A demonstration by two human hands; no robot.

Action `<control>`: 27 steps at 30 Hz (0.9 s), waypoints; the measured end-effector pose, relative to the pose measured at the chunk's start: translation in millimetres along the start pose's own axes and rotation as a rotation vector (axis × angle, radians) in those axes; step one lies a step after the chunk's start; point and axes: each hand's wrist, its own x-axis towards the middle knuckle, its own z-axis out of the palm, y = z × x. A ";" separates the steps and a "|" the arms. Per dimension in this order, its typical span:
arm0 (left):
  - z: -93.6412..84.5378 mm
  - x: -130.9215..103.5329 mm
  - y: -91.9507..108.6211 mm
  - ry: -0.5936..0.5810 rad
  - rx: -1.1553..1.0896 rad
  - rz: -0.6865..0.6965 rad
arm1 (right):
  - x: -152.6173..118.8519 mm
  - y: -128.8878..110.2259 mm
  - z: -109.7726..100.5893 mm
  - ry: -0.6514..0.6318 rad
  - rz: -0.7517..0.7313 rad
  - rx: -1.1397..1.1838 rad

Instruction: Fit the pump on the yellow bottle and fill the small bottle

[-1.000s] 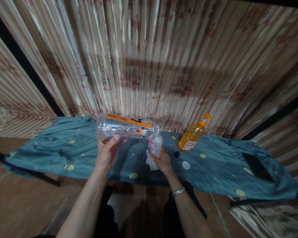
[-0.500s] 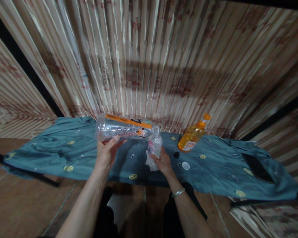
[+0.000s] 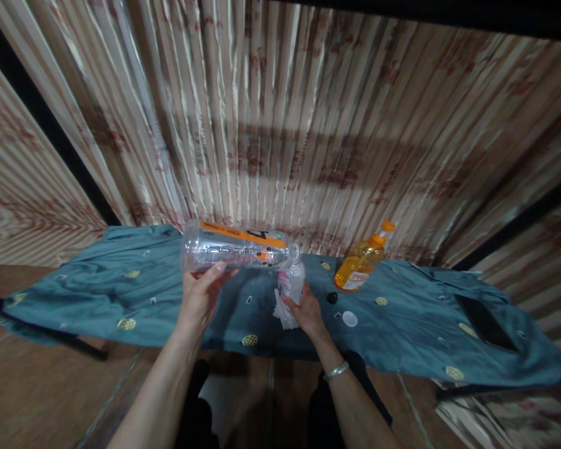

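Observation:
My left hand (image 3: 203, 293) grips a large clear plastic bottle (image 3: 234, 246) from below. That bottle lies nearly level in the air, an orange and grey label round it, its neck pointing right. The neck is over the mouth of a smaller clear bottle (image 3: 292, 279) with a pink-marked label. Whether the two rims touch I cannot tell. My right hand (image 3: 307, 312) is wrapped round the smaller bottle and holds it upright, slightly tilted. White tissue (image 3: 285, 317) shows beneath and beside that bottle. Little liquid can be made out in either bottle.
A pump bottle of orange liquid (image 3: 359, 265) stands right of my hands. Near it lie a black cap (image 3: 331, 298) and a white round lid (image 3: 350, 318). A dark phone (image 3: 486, 322) rests at the right on the teal cloth (image 3: 168, 318). Patterned curtain (image 3: 262, 125) hangs behind.
Both hands and bottles keep almost the same pose. The whole scene sits slightly lower in the picture, as the camera has tilted a little upward.

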 end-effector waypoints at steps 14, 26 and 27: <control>2.5 -1.2 -0.3 0.020 -0.015 0.006 | -1.1 -2.9 -2.5 0.002 -0.021 0.033; 6.4 -2.6 4.5 0.038 -0.023 -0.014 | -0.6 -4.4 -4.4 -0.039 0.008 -0.002; 7.2 -2.9 5.0 0.044 -0.029 -0.017 | -0.5 -4.7 -4.6 -0.044 0.013 -0.004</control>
